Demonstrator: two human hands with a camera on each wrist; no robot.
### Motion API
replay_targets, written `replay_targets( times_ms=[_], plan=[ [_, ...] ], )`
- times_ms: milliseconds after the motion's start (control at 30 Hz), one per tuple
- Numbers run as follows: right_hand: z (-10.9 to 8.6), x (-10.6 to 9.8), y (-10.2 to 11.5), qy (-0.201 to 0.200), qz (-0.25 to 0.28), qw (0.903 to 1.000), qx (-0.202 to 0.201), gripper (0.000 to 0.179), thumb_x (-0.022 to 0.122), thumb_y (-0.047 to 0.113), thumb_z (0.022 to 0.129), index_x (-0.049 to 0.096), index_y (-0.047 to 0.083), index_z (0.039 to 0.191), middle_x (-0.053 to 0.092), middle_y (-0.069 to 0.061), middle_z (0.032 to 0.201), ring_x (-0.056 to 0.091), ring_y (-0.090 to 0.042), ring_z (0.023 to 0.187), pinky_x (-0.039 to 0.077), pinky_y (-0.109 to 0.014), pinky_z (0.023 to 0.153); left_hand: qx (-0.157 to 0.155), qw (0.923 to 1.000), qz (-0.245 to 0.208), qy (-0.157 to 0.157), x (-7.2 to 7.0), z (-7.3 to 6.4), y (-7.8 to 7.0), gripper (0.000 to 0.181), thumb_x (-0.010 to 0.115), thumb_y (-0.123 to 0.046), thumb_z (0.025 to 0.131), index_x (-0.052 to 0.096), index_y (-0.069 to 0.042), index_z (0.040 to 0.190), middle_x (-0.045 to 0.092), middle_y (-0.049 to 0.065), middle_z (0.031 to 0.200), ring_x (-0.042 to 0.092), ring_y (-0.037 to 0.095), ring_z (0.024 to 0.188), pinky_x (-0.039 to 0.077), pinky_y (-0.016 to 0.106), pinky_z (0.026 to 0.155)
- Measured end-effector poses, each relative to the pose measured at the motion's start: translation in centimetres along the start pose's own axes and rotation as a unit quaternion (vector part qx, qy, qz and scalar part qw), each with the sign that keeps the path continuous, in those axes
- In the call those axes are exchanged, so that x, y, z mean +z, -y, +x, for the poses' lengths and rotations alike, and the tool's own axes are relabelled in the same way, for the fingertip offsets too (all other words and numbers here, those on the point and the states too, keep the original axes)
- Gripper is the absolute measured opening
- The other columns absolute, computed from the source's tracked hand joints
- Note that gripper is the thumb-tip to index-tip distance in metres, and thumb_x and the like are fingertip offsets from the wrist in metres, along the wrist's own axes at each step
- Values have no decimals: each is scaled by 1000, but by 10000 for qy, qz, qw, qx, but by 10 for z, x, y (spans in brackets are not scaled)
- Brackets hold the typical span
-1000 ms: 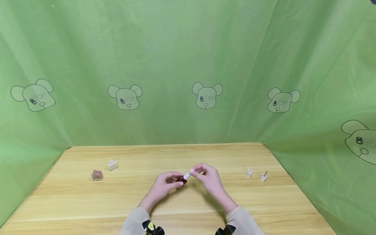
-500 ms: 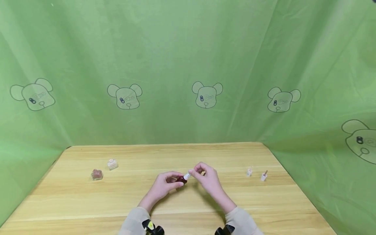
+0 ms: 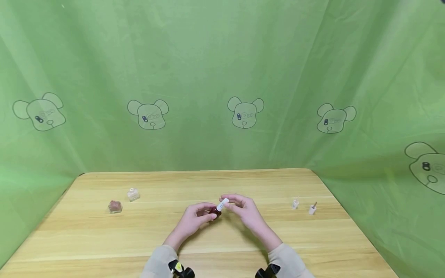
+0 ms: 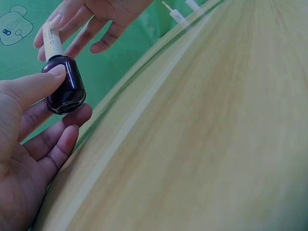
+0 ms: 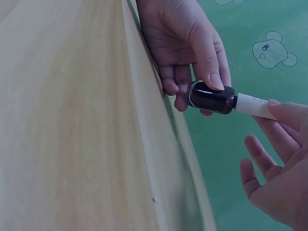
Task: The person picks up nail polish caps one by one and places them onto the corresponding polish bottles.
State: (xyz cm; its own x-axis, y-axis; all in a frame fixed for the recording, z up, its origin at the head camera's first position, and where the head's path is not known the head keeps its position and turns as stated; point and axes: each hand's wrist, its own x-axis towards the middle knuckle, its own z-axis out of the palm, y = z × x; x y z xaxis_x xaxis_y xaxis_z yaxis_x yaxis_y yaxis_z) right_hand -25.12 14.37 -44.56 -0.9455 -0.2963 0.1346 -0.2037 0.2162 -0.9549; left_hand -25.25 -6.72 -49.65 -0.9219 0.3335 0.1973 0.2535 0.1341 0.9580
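Observation:
My left hand (image 3: 192, 221) grips a dark red nail polish bottle (image 4: 67, 89) between thumb and fingers, above the table. A white cap (image 5: 254, 106) sits on the bottle's neck, with a thin dark band showing between the two. The thumb and fingers of my right hand (image 3: 245, 210) pinch that cap near its outer end. In the head view the bottle leans, its cap pointing up and to the right. In the right wrist view the other fingers of my right hand spread loosely below the cap.
On the table's left stand an uncapped pinkish-brown polish bottle (image 3: 115, 207) and an uncapped clear one (image 3: 133, 194). Two white brush caps, one nearer the middle (image 3: 295, 203) and one with a brown brush (image 3: 312, 209), stand at the right, brushes up. A green curtain (image 3: 198, 146) surrounds the wooden table (image 3: 139, 243).
The fingers of my right hand have shifted round the cap and straightened somewhat, so more of the cap shows. My left hand keeps the bottle in nearly the same spot.

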Motion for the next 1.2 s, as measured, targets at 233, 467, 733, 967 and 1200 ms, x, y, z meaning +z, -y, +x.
replay_targets(
  times_ms=[233,467,733,967,1200],
  plan=[
    [0,1,-1,-162,31,9999,-52,31,69,19,90,68,3,116,71,-15,116,66,-2,100,51,-19,90,-89,10000,7,-38,0,0,-2,34,75,-20,86,69,-7,116,71,17,114,67,8,85,56,20,74],
    [0,5,2,-706,-6,9974,147,24,76,14,83,72,4,104,75,-13,103,67,-5,87,51,-21,82,-167,9999,16,-30,0,-1,-3,34,77,-20,83,70,-7,114,72,17,108,67,9,79,56,21,69],
    [-1,9,3,-1312,-259,9903,376,16,82,13,75,71,5,82,72,-4,76,57,-9,69,45,-21,66,-248,9996,136,-91,1,-3,-7,34,80,-15,79,71,-4,110,73,18,98,64,9,74,53,19,67],
    [0,9,2,-1231,-234,9913,395,21,81,15,77,69,4,90,70,-4,80,57,-11,72,46,-23,62,-247,9995,185,-70,1,-4,-13,33,79,-14,79,70,-3,108,73,19,97,64,12,76,54,19,67],
    [1,4,2,-378,-10,9991,203,40,74,16,85,64,6,123,70,-13,119,65,-17,102,51,-21,80,-116,9999,-48,20,1,-1,-2,33,76,-16,83,69,-3,113,72,20,105,67,8,78,58,24,68]
  ],
)
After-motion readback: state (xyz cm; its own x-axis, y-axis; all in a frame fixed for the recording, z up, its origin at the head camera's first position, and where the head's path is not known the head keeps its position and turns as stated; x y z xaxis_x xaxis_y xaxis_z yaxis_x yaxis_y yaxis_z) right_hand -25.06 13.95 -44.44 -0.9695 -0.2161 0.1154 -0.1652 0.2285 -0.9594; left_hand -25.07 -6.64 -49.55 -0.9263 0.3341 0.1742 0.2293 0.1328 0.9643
